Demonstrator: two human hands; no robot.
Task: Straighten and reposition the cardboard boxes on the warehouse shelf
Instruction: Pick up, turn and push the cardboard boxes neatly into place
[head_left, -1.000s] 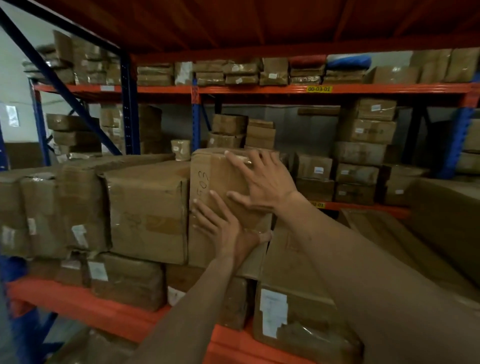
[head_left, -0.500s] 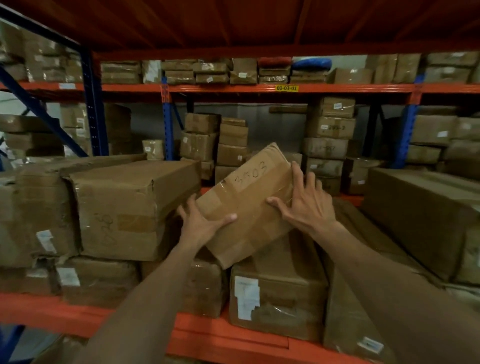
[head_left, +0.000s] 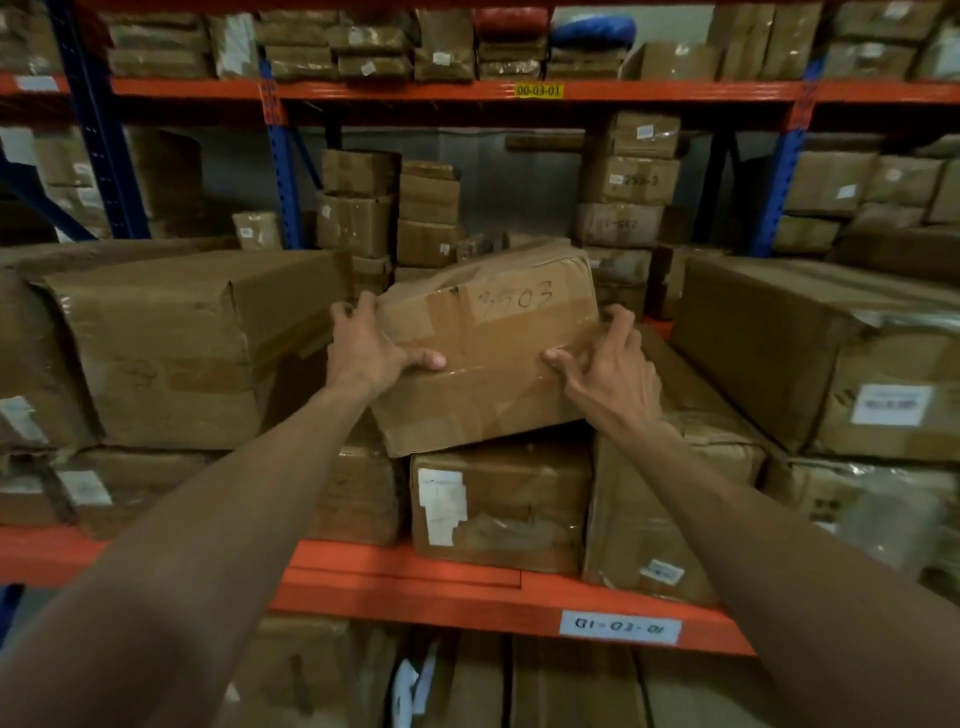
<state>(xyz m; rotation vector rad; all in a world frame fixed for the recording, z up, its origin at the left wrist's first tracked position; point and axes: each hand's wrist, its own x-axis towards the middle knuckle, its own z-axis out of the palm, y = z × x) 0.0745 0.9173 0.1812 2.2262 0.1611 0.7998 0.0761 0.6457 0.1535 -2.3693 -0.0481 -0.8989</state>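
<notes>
A taped cardboard box marked "3503" (head_left: 488, 343) lies nearly level, slightly tilted, on top of a lower box with a white label (head_left: 498, 504). My left hand (head_left: 369, 348) grips its left end, thumb on the front face. My right hand (head_left: 608, 364) grips its right end, fingers curled over the edge. A large dented box (head_left: 171, 348) stands to the left of it and a long box (head_left: 795, 353) to the right, both on the orange shelf beam (head_left: 415, 582).
Several more boxes fill the lower row under the big ones. Behind, a second rack holds stacked boxes (head_left: 628, 202) with blue uprights (head_left: 280, 171). An orange beam (head_left: 519, 91) with a yellow label runs overhead. More cartons sit below the shelf.
The marked box has turned from standing upright, through a steep tilt, to lying almost flat on the lower box. Both hands shifted from its face to its two ends.
</notes>
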